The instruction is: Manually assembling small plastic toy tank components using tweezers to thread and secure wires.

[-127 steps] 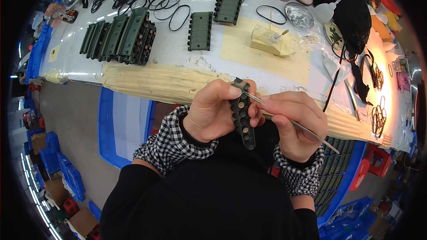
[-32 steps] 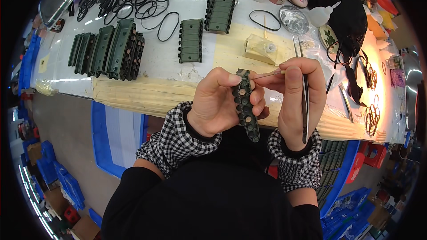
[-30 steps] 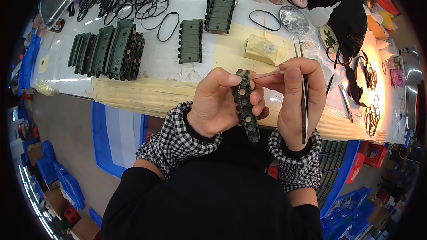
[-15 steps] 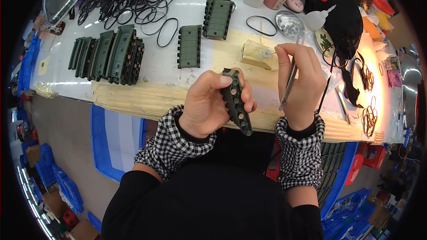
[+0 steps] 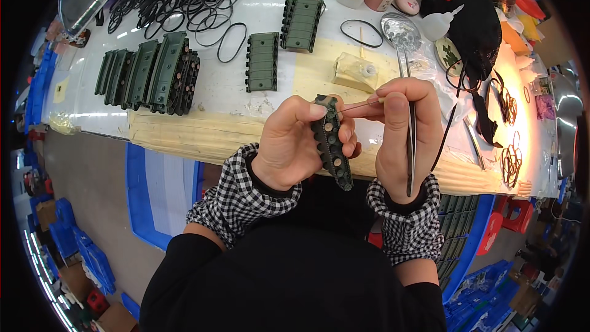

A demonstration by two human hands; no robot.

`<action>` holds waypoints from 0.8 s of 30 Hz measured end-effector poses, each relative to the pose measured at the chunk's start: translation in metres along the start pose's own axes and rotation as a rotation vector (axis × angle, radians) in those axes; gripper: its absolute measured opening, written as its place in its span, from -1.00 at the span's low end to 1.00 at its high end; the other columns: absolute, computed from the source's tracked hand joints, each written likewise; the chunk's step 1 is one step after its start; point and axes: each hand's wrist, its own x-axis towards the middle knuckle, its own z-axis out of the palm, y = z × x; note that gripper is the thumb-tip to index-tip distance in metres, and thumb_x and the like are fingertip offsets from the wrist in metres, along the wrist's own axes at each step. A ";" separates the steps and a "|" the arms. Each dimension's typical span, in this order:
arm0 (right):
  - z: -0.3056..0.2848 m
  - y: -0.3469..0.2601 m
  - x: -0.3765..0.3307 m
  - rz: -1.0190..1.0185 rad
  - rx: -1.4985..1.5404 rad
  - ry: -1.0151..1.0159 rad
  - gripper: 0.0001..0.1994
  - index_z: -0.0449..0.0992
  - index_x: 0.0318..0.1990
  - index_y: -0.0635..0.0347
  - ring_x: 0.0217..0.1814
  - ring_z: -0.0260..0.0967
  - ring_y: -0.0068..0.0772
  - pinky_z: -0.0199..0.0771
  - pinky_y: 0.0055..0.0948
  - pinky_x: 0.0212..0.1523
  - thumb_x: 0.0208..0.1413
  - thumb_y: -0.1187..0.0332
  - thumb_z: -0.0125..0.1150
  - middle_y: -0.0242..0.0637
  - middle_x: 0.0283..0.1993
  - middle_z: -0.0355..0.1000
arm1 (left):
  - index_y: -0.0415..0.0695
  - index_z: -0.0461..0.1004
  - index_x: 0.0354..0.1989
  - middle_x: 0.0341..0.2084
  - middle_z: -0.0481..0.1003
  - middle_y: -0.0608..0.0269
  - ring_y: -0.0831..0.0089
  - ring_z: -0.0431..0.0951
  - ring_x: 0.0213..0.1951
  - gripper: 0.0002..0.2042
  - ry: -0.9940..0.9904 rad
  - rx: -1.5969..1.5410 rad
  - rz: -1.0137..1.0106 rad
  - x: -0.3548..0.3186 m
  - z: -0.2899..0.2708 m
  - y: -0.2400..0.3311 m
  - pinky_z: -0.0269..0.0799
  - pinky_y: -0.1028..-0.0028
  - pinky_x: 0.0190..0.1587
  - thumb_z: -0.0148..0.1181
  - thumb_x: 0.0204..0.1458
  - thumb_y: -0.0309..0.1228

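My left hand (image 5: pixel 286 138) is closed around a green toy tank chassis (image 5: pixel 334 154), its row of wheels and black track turned up toward me. Between thumb and fingertips, my right hand (image 5: pixel 399 126) pinches a thin needle-like stick (image 5: pixel 351 107). Its tip is at the chassis's upper end; whether it touches cannot be made out. A pair of metal tweezers (image 5: pixel 411 154) is also held in the right hand, lying along the palm. Just beyond that hand sits a yellowish tape-wrapped block (image 5: pixel 348 74) with a round white opening on top.
Several green chassis (image 5: pixel 144 74) stand in a row at the left, and two more (image 5: pixel 262 61) lie mid-table. Behind them is a heap of black rubber bands (image 5: pixel 178 0). A foil-like dish (image 5: pixel 399 27), a squeeze bottle (image 5: pixel 437 24) and a black bag (image 5: pixel 470 24) crowd the right.
My right hand has moved from the tape-wrapped block down and left, bringing the stick to the chassis. The tweezers now point more upright. The left hand has shifted slightly right.
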 end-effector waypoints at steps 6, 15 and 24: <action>-0.001 0.000 0.000 0.023 0.008 0.021 -0.79 0.31 -0.22 0.30 -0.37 0.52 -0.35 0.55 -0.49 -0.31 0.31 0.30 -0.10 -0.28 -0.37 0.31 | -0.14 0.40 -0.29 -0.48 0.46 0.12 0.28 0.48 -0.41 -0.77 -0.017 0.001 -0.004 0.000 -0.001 0.000 0.32 0.23 -0.06 -0.02 -0.01 -0.27; -0.024 0.026 0.036 -0.566 -0.814 0.281 -0.96 0.45 -0.38 0.27 -0.44 0.44 -0.34 0.36 -0.51 -0.42 0.08 0.54 0.19 -0.25 -0.45 0.41 | -0.14 0.31 -0.33 -0.49 0.44 0.18 0.35 0.45 -0.37 -0.79 0.185 0.581 0.212 -0.010 0.012 0.009 0.35 0.31 -0.09 0.01 -0.05 -0.27; -0.022 0.015 0.020 -0.531 -0.649 0.290 -0.94 0.44 -0.37 0.31 -0.47 0.35 -0.46 0.32 -0.55 -0.40 0.10 0.51 0.18 -0.26 -0.45 0.38 | -0.21 0.26 -0.31 -0.52 0.37 0.39 0.72 0.32 -0.44 -0.80 0.242 1.135 0.452 -0.013 0.020 0.006 0.28 0.63 -0.36 0.14 -0.09 -0.57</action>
